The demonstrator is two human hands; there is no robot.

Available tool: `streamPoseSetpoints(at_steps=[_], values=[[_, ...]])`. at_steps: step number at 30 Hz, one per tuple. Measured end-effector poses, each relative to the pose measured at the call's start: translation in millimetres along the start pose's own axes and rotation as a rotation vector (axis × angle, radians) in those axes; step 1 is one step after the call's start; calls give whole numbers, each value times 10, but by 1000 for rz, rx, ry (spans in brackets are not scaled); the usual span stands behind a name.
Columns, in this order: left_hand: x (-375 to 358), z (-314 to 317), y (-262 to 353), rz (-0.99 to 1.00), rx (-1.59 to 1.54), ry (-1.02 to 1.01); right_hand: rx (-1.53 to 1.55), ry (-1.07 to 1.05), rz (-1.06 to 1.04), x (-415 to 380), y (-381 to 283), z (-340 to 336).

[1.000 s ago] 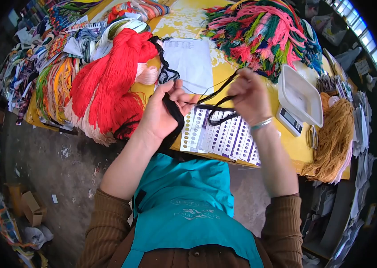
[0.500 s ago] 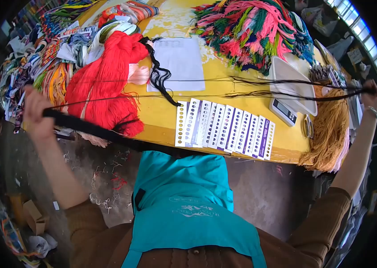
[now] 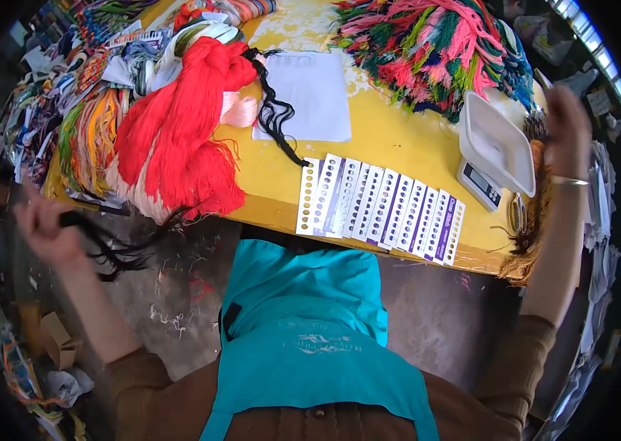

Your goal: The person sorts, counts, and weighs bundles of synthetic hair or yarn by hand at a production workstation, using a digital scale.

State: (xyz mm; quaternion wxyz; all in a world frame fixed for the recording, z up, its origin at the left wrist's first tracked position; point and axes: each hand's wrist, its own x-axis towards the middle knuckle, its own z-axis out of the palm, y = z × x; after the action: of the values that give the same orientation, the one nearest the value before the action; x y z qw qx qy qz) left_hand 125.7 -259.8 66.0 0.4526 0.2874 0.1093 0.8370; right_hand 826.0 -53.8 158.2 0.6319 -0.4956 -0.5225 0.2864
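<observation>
At the left, off the table edge, my left hand [image 3: 52, 229] holds black thread [image 3: 116, 253], whose loose strands hang toward the red skein [image 3: 178, 132]. My right hand [image 3: 569, 132] is raised over the table's right end, smeared by motion, so its fingers and anything in them cannot be made out. My right forearm covers most of the brown thread bundle [image 3: 522, 266]. Another black strand [image 3: 274, 110] lies on a white sheet [image 3: 329, 95], its lower end at the punched cards [image 3: 380, 206].
A digital scale [image 3: 479, 184] with a white tray [image 3: 498, 143] stands at the right of the yellow table [image 3: 399, 151]. Scissors [image 3: 518, 213] lie beside it. Pink and green threads [image 3: 435, 51] are piled behind. Multicoloured skeins [image 3: 94, 140] crowd the left side.
The long black strands stretched between my hands are gone from there; loose black strands now hang by my left hand. My right hand has moved inward and up. My left hand has shifted left and down.
</observation>
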Motion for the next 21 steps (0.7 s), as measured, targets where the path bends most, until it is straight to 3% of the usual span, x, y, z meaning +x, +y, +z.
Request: streamPoseSetpoints(at_steps=[1,2,3,4,5,6,7,10,12,14,16,18,20,21], values=[[-18,177,-481,-203,-177,-112,-55,-184,-69,-221,219,338],[-82,254,-905,-295,-201,-18,-232,-494,-104,-354,400,507],[-50,78,-1273,-555,-340,-147,-373,-570,129,-681,314,850],[-131,176,-1664,-642,-304,-45,-384,-784,108,-809,532,1051],[-233,274,-1997,-752,-159,79,-227,-965,86,-929,816,1227],[-333,290,-2344,-776,114,42,-64,-1016,141,-1085,1151,1380],[-490,355,-2650,-724,383,64,-113,-1093,85,-1208,1234,1507],[-679,711,-3167,-756,826,-280,-122,-1188,307,-1409,1296,1728],[-735,721,-3399,-559,1010,-496,-106,-1205,376,-1443,1403,1785],[-725,691,-3516,-522,1036,-485,-29,-1164,480,-1485,1393,1826],[-653,591,-3591,-325,1228,-658,-12,-1139,569,-1466,1416,1815],[-611,637,-3604,-333,1258,-643,7,-1119,653,-1493,1516,1833],[-557,699,-3577,-785,1147,-404,-35,-913,296,-1614,1651,1895],[-550,656,-3618,-819,1107,-380,-153,-896,363,-1589,1588,1860]])
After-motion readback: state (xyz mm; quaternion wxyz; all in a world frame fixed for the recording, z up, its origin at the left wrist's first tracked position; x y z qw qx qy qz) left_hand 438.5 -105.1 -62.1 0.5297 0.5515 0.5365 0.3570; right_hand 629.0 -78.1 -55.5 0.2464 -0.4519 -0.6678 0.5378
